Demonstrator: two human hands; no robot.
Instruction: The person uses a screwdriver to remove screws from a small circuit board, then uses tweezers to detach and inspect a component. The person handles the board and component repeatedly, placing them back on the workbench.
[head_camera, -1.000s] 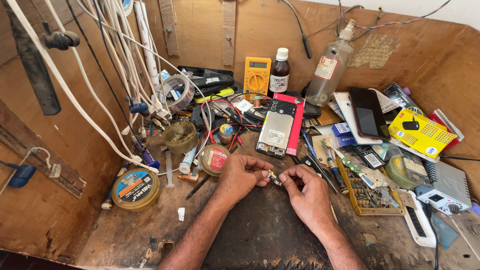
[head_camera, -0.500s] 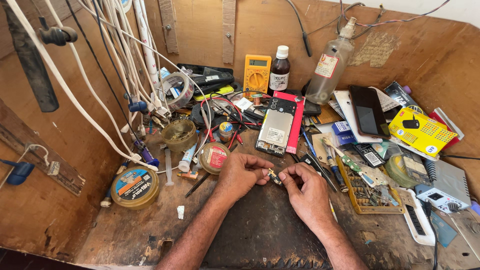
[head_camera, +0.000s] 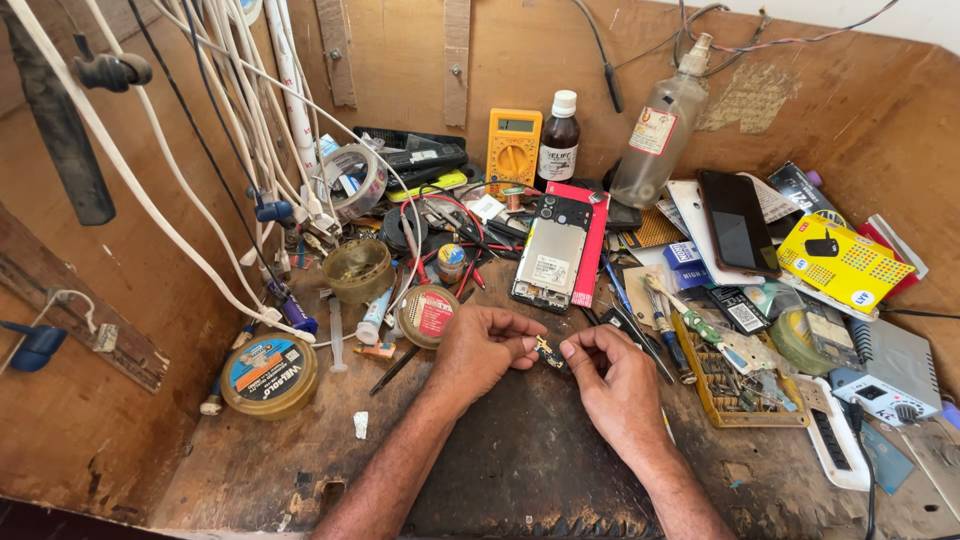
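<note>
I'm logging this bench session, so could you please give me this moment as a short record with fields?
Setting: cluttered wooden workbench with a dark mat
Left hand: pinches one end of a small circuit part
Right hand: pinches the other end
Behind the hands: opened phone, back up, lying on a red case
Left side: round tin, tape roll, hanging white cables
Rear: yellow multimeter, dark bottle, clear bottle
Right side: yellow box, tray of small parts
</note>
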